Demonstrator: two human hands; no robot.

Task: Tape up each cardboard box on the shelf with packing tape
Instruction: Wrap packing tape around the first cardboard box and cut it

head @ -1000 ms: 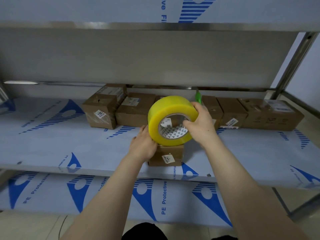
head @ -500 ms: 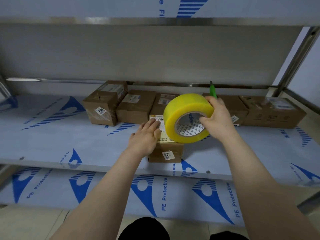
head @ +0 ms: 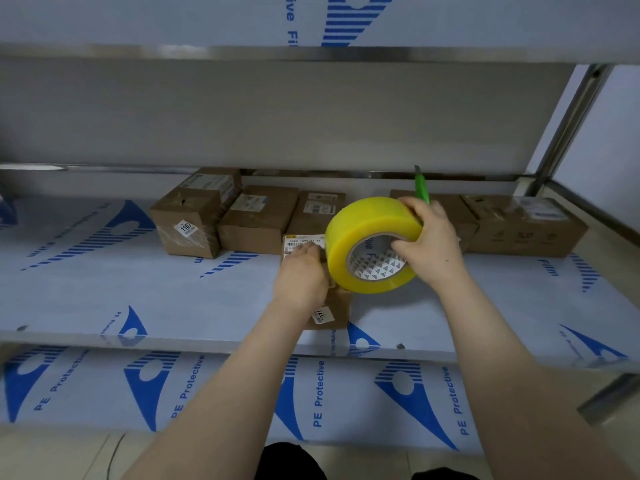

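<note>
"1107" on box [head: 188, 225], "PE Protective" on shelf [head: 225, 396]

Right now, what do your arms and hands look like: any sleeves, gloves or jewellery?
The left forearm and right forearm are bare to the frame's edge, no sleeves showing. The left hand and right hand wear no gloves; no rings, watch or wristband visible.

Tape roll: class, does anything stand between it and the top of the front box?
Only the left hand, resting on top of the front box beside the tape roll; nothing else visible.
</note>
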